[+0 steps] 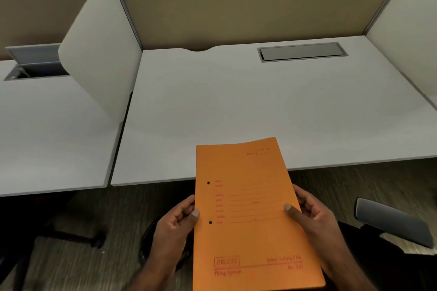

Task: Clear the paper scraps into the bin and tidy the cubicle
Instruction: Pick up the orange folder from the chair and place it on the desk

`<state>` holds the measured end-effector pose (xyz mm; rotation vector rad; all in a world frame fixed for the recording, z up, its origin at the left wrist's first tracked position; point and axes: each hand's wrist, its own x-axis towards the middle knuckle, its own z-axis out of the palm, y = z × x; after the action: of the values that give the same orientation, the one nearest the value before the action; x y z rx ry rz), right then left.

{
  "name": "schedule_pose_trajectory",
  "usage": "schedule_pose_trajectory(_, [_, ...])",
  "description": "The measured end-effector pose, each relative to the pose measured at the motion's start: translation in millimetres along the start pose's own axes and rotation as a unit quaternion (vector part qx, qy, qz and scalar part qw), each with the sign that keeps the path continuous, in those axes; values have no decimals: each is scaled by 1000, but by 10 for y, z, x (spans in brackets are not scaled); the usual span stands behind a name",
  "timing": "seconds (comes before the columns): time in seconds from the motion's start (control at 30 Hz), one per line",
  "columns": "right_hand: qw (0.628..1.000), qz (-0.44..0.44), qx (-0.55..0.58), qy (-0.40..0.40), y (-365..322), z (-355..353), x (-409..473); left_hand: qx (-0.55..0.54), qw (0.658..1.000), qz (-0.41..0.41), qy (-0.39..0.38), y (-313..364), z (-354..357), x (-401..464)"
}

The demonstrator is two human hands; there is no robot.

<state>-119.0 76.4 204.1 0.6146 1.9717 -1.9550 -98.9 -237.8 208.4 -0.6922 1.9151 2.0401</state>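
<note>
An orange file folder (pixel 250 215) with red printing and two punched holes is held flat in front of me, its far end over the front edge of the white desk (pixel 236 101). My left hand (pixel 176 224) grips its left edge, thumb on top. My right hand (pixel 309 215) grips its right edge, thumb on the cover. No paper scraps and no bin are visible.
White side dividers (pixel 101 49) and a tan back panel enclose the cubicle. A closed grey cable hatch (pixel 301 51) sits at the desk's back right. The neighbouring desk on the left has an open hatch (pixel 35 64). A chair armrest (pixel 392 222) is at the lower right.
</note>
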Motion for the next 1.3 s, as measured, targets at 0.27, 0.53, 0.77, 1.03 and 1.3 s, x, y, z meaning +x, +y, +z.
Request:
schedule_pose_trajectory(0.27, [999,-30,1,20,-399,485,429,-6,1000,8,-10,478,-294,545])
schedule_pose_trajectory(0.53, [997,-69,8,38,-748,881,803,13,1000,25,-14,824,-543,1075])
schedule_pose_trajectory(0.77, [995,-86,14,39,-966,1089,1158,17,998,52,-7,1071,-549,1355])
schedule_pose_trajectory(1.03, [996,-85,0,41,-1127,1124,1644,28,998,64,5,1315,-457,1762])
schedule_pose_trajectory(1.3, [994,-97,-30,26,-1470,1134,2363,27,998,54,30,1599,-265,2341])
